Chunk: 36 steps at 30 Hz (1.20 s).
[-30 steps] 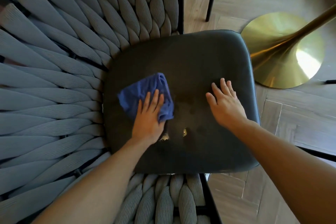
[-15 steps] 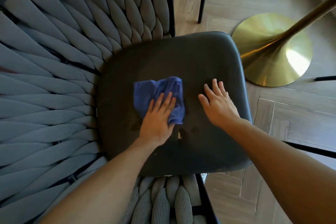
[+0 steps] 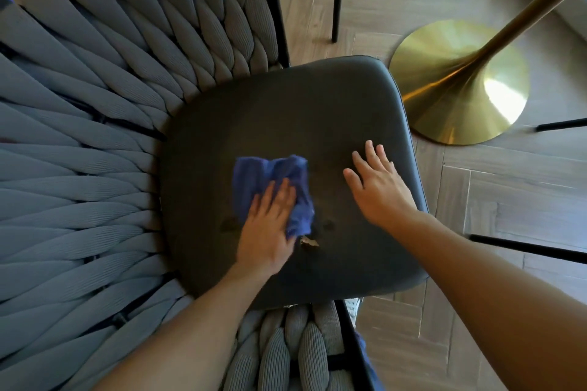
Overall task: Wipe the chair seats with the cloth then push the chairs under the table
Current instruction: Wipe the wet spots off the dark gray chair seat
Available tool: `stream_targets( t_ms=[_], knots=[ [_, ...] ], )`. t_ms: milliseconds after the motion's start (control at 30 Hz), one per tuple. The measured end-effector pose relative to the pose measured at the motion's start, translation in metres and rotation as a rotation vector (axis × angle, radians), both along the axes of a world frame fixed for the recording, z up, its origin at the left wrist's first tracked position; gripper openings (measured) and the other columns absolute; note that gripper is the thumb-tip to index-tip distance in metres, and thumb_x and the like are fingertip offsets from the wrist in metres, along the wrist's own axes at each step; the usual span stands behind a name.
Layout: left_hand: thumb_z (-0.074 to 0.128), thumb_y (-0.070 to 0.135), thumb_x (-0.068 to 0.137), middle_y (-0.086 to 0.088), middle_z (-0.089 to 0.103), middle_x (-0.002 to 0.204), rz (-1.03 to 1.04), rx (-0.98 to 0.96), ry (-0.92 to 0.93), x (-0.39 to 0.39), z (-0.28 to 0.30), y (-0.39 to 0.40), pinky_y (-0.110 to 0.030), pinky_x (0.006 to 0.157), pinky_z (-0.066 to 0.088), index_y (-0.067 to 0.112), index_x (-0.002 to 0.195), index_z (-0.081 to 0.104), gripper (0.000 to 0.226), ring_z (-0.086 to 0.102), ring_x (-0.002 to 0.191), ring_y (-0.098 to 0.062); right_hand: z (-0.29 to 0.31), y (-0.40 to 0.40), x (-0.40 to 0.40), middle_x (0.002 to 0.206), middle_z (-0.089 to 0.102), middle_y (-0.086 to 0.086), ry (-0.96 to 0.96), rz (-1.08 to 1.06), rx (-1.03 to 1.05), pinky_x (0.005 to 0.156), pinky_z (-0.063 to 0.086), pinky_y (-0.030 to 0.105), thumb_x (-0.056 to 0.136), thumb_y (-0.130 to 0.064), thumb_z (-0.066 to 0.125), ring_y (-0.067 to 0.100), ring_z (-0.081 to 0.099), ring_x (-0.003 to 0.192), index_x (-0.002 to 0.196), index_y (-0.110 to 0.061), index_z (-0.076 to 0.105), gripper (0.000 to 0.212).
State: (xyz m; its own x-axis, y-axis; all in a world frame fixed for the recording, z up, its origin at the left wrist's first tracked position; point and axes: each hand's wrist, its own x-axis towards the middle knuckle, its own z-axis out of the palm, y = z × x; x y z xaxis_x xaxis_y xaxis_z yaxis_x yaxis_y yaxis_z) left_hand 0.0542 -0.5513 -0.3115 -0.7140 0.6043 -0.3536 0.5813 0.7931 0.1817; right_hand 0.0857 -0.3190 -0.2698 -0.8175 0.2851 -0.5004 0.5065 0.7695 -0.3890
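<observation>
Two bare forearms enter from the bottom edge, no sleeves in view on either. Left hand [image 3: 266, 232]: no ring, watch or band visible; wrist bare. Right hand [image 3: 379, 187]: likewise bare, no jewellery on fingers or wrist. Nails short, unpainted as far as can be told. Near the bottom, a white mesh shoe [image 3: 354, 308] shows under the seat edge.
</observation>
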Motion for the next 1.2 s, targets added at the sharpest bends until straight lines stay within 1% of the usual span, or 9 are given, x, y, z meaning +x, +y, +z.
stream_targets(
  t_ms=[200,333,433,567,667,800,933,1067,1200],
  knots=[
    [0.036,0.043,0.098,-0.016,0.008,0.162,0.500,-0.040,0.044,-0.018,-0.004,0.073,-0.057,0.119,0.007,0.010,0.154,0.012,0.069,0.002,0.148,-0.041,-0.005,0.005,0.025,0.161,-0.006,0.001,0.024,-0.014,0.052,0.117,-0.004,0.034,0.101,-0.050,0.019,0.018,-0.013,0.147,0.152,-0.023,0.016,0.058],
    [0.015,0.050,0.090,-0.009,0.006,0.163,-0.033,-0.002,-0.004,0.015,-0.001,0.095,-0.052,0.120,0.009,0.014,0.155,0.012,0.074,-0.002,0.149,-0.033,-0.002,0.009,0.036,0.162,-0.002,0.003,0.042,-0.080,0.042,0.119,0.001,0.036,0.101,-0.047,0.021,0.020,-0.010,0.148,0.152,-0.020,0.019,0.058],
    [0.030,0.047,0.087,0.000,0.001,0.163,-0.278,0.051,-0.083,0.027,-0.001,0.040,-0.050,0.119,0.016,0.021,0.154,0.005,0.077,-0.004,0.150,-0.024,0.002,0.014,0.043,0.162,-0.001,0.002,0.048,-0.137,0.021,0.119,0.001,0.036,0.101,-0.048,0.020,0.018,-0.009,0.148,0.152,-0.021,0.020,0.058],
    [0.047,0.041,0.094,-0.008,0.004,0.163,0.166,-0.092,0.033,0.005,-0.005,0.044,-0.047,0.119,0.002,0.016,0.155,0.009,0.076,0.003,0.150,-0.031,0.002,0.021,0.050,0.162,-0.001,0.001,0.072,-0.139,0.035,0.116,-0.003,0.032,0.100,-0.051,0.017,0.017,-0.010,0.148,0.152,-0.022,0.018,0.059],
    [0.045,0.041,0.092,-0.020,0.027,0.156,0.388,-0.031,0.049,0.002,-0.001,0.124,-0.061,0.114,0.019,0.005,0.149,0.032,0.069,0.022,0.142,-0.048,0.000,0.027,0.053,0.162,0.002,0.002,0.078,-0.169,0.014,0.119,0.002,0.035,0.101,-0.049,0.020,0.017,-0.007,0.148,0.152,-0.021,0.019,0.059],
    [0.009,0.046,0.090,-0.012,0.009,0.162,-0.123,-0.007,-0.012,0.039,0.007,0.170,-0.056,0.118,0.013,0.011,0.154,0.014,0.073,0.001,0.148,-0.039,0.005,0.036,0.055,0.162,0.006,0.001,0.148,-0.268,-0.065,0.120,0.003,0.031,0.100,-0.048,0.021,0.014,-0.004,0.148,0.152,-0.020,0.018,0.059],
    [0.046,0.040,0.090,-0.002,0.011,0.163,-0.569,0.146,-0.063,0.040,0.001,0.106,-0.045,0.121,0.010,0.017,0.154,0.018,0.074,0.004,0.150,-0.025,0.017,0.050,0.060,0.162,0.009,-0.001,0.190,-0.310,-0.114,0.117,0.000,0.025,0.090,-0.062,0.010,0.010,-0.002,0.148,0.153,-0.022,0.018,0.075],
    [0.042,0.041,0.086,-0.005,0.025,0.159,-0.315,0.086,0.082,-0.002,-0.006,0.094,-0.049,0.117,0.021,0.017,0.151,0.029,0.071,0.021,0.147,-0.030,0.019,0.054,0.057,0.161,0.012,-0.001,0.203,-0.304,-0.094,0.116,0.002,0.024,0.095,-0.058,0.017,0.010,0.000,0.148,0.152,-0.023,0.020,0.067],
    [0.038,0.049,0.092,-0.004,0.005,0.164,-0.358,0.026,0.066,0.006,-0.001,0.139,-0.052,0.120,0.004,0.019,0.155,0.012,0.074,-0.001,0.150,-0.033,0.015,0.039,0.055,0.162,0.008,-0.001,0.181,-0.270,-0.103,0.116,0.002,0.026,0.096,-0.057,0.017,0.009,-0.003,0.148,0.153,-0.023,0.017,0.066]
  ],
)
